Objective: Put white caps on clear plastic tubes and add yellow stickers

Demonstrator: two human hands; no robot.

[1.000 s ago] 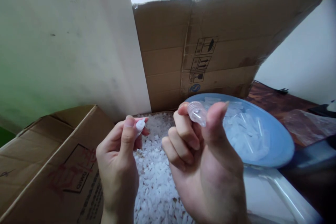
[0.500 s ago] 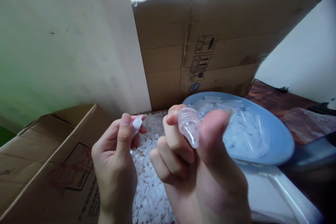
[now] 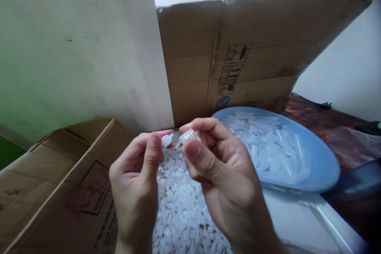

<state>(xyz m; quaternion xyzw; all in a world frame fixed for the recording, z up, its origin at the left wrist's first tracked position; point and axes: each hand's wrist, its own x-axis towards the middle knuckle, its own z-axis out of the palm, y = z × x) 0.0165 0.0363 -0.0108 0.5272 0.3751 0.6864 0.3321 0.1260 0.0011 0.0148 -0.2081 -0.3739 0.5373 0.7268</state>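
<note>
Between thumb and forefinger, my left hand [image 3: 135, 180] pinches a small white plastic nozzle piece [image 3: 167, 139], its tip pointing right; the rest of it is hidden in the fingers. My right hand [image 3: 228, 174] holds a clear ribbed plastic cap [image 3: 188, 137] with a tapered end, turned down and to the left toward the white piece. A narrow gap seems to separate the two pieces. Below both hands lies a mass of small white translucent plastic pieces [image 3: 184, 210].
A blue basin [image 3: 329, 170] full of clear plastic tubes [image 3: 275, 147] stands at the right on a white box [image 3: 300, 222]. An open cardboard box [image 3: 71, 190] is at the left. Tall cardboard [image 3: 193, 63] rises behind. A clear plastic bag [image 3: 347, 143] lies at far right.
My right hand has moved away from the camera and turned, bringing the clear cap down and left beside the white piece. My left hand has shifted slightly right.
</note>
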